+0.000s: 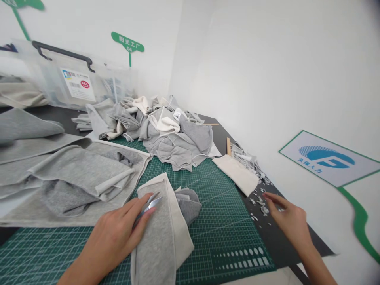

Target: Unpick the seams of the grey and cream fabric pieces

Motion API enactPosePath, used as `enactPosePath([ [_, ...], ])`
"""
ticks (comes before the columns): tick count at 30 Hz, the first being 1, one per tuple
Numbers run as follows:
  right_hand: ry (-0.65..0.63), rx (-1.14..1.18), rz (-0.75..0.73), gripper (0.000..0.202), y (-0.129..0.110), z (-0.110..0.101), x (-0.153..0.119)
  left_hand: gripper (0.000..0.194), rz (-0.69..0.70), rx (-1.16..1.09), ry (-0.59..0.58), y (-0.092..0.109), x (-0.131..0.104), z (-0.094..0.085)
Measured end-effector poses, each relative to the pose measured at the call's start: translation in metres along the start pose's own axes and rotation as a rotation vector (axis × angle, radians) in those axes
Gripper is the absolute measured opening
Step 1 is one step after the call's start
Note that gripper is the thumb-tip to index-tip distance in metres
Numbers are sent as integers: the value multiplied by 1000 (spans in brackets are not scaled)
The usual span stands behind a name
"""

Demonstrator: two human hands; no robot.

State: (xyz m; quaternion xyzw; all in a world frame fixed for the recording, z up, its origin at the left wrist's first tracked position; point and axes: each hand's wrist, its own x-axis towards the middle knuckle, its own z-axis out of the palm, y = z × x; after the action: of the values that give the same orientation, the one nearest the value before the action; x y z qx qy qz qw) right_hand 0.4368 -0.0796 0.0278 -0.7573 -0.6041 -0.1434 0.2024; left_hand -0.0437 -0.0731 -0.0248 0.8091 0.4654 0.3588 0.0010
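Note:
My left hand [127, 225] holds small metal snips [152, 204] between thumb and fingers, their blades pointing up and right. The hand rests over a folded grey and cream fabric piece [157, 237] on the green cutting mat [219, 206]. A darker grey bundle [189, 204] pokes out beside that piece. At the right, my right hand [286, 219] is over the black table edge, beside small fabric scraps [261, 204]. Its thumb and index finger are pinched near each other; whatever may be between them is too small to make out.
A heap of grey and cream cloth [181, 134] lies at the back of the mat. Larger grey fabric sheets [74, 174] cover the left. A clear plastic box [77, 79] stands behind. A cream strip [237, 174] lies at the right edge, near a wooden stick [228, 146].

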Motion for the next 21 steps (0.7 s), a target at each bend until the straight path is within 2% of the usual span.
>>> enactPosePath([
  [3,179,133,-41,31,-34,-11,-7,39,19,-107,2,3,1,-5],
  [5,207,235,-108,29,-62,-13,-12,38,27,-177,-64,7,2,-10],
  [8,132,419,-265,19,-108,-8,-18,37,17,-250,-209,12,4,-14],
  [10,64,552,-378,14,-139,-3,-21,33,10,-274,-240,13,5,-14],
  [13,-31,717,-516,16,-183,6,-24,28,1,-276,-218,12,4,-11],
  [16,-98,845,-595,19,-218,10,-25,31,-11,-275,-216,12,4,-12],
  [21,-175,1011,-685,23,-255,15,-23,37,-19,-284,-161,14,5,-17],
])
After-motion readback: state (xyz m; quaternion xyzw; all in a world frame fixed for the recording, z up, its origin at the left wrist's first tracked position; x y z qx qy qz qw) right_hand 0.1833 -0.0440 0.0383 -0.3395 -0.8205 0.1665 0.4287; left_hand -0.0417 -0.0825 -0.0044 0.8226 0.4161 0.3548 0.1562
